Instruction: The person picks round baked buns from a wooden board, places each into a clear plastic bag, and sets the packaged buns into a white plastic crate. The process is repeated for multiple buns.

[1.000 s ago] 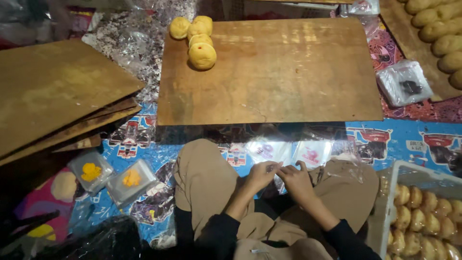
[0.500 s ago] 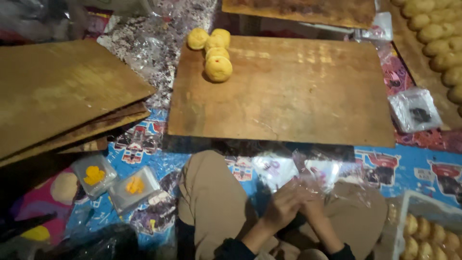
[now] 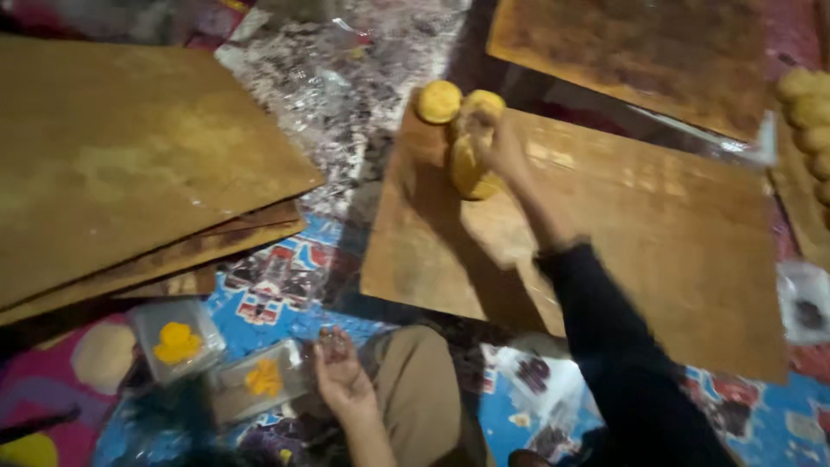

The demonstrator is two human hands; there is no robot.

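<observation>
In the head view we take the wooden board (image 3: 605, 233) in front of the knees as our landmark. Our right hand (image 3: 501, 147) reaches out to the board's far left corner, the dark sleeve (image 3: 605, 346) stretched across its middle. The fingers curl around the yellow dough ball (image 3: 467, 169) nearest us, though motion blur keeps us from telling how firmly they close on it. Two more dough balls (image 3: 439, 101) sit just beyond, touching one another at the very corner, likely kept together there so the rest of the board stays free as a work surface.

Our left hand (image 3: 341, 376) rests near the board's near left edge, beside the bent knee in tan trousers (image 3: 415, 389). Its fingers are half open and seem to pinch a crumpled bit of clear plastic wrap (image 3: 333, 344), probably kept ready in the idle hand.

Left of the board, close to that hand, lie two clear packets (image 3: 177, 342) with yellow filling inside, flat on the patterned mat (image 3: 285, 277). Further left a stack of wooden boards (image 3: 130, 173) leans tilted. Beyond the landmark's far edge another board (image 3: 640, 52) lies, and off its right side a row of pale dough pieces (image 3: 804, 104) shows at the frame edge
</observation>
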